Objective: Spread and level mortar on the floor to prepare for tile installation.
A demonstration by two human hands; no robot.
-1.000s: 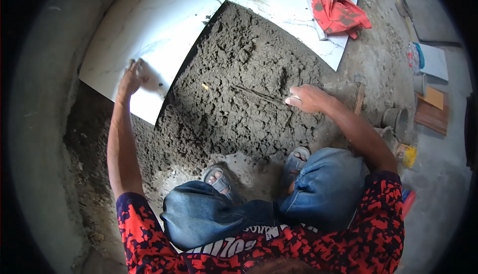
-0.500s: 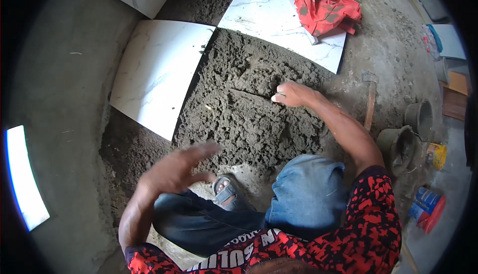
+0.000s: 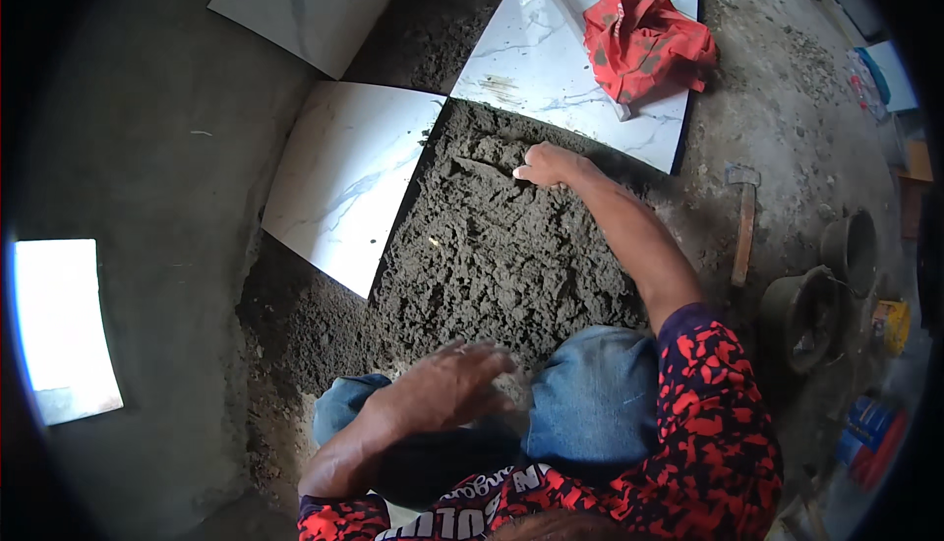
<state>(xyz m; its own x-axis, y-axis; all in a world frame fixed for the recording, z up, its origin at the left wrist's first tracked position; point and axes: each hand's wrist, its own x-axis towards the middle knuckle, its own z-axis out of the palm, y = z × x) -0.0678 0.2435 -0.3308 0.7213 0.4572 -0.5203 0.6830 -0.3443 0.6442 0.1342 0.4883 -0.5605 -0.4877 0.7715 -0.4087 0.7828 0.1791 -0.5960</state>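
Right hand [image 3: 556, 165] gripping a flat, mortar-caked grey trowel [image 3: 481, 166], near far edge of lumpy mortar bed [image 3: 492, 261], left hand [image 3: 444, 385] loosely spread by near edge

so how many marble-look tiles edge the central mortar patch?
2: the left tile and the far tile, which has a red bag on it. Nearer ones may be hidden.

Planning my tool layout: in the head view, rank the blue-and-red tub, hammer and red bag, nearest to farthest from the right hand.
From the right hand:
1. Red bag: up and right, on a white tile.
2. Hammer: right, on the ground.
3. Blue-and-red tub: lower right of the view.
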